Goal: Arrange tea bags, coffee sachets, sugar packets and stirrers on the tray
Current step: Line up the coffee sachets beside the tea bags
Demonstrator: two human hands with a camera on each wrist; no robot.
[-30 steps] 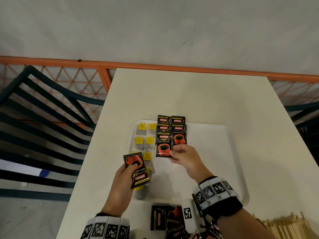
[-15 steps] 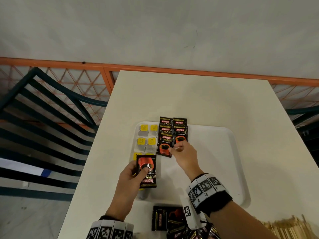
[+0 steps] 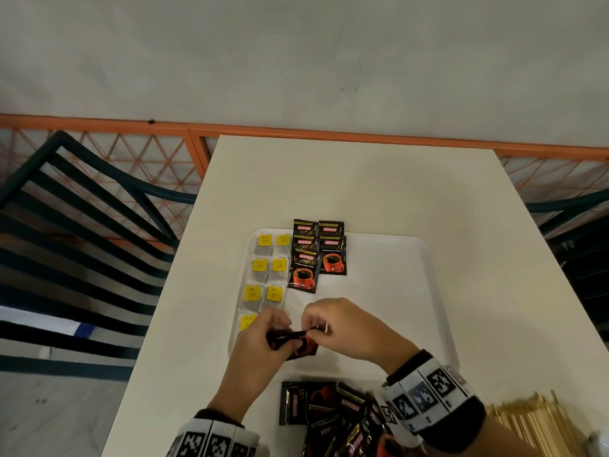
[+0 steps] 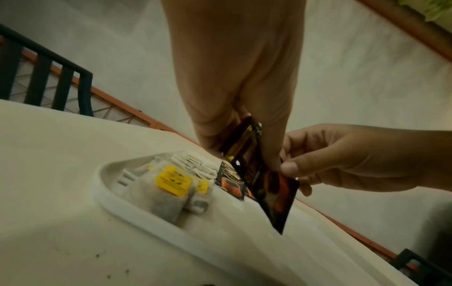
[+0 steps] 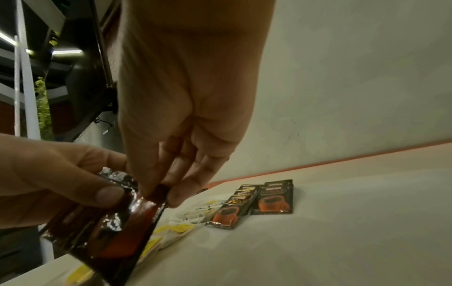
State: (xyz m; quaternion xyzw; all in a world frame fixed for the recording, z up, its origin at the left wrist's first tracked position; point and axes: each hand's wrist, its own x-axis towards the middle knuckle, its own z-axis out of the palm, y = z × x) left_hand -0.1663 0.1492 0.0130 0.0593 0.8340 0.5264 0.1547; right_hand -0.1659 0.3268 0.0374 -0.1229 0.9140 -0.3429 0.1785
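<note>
Both hands hold one black-and-red coffee sachet (image 3: 296, 344) just above the near left part of the white tray (image 3: 438, 291). My left hand (image 3: 280, 334) grips its left side with thumb on top. My right hand (image 3: 313, 328) pinches its upper edge. In the left wrist view the held sachet (image 4: 274, 189) hangs tilted. In the right wrist view my right fingertips (image 5: 176, 197) pinch its corner. Tea bags (image 3: 267, 268) with yellow tags lie in two columns along the tray's left side. Coffee sachets (image 3: 316, 255) lie overlapped in two columns beside them.
A loose pile of coffee sachets (image 3: 329, 413) lies on the table in front of the tray. Wooden stirrers (image 3: 534, 420) are heaped at the near right. Dark chairs (image 3: 82, 225) stand left of the table, with an orange railing behind. No sugar packets are in view.
My right hand left the laid-out sachets, drew back toward me and took hold of the sachet in my left hand. The left hand carried that sachet rightward over the tray.
</note>
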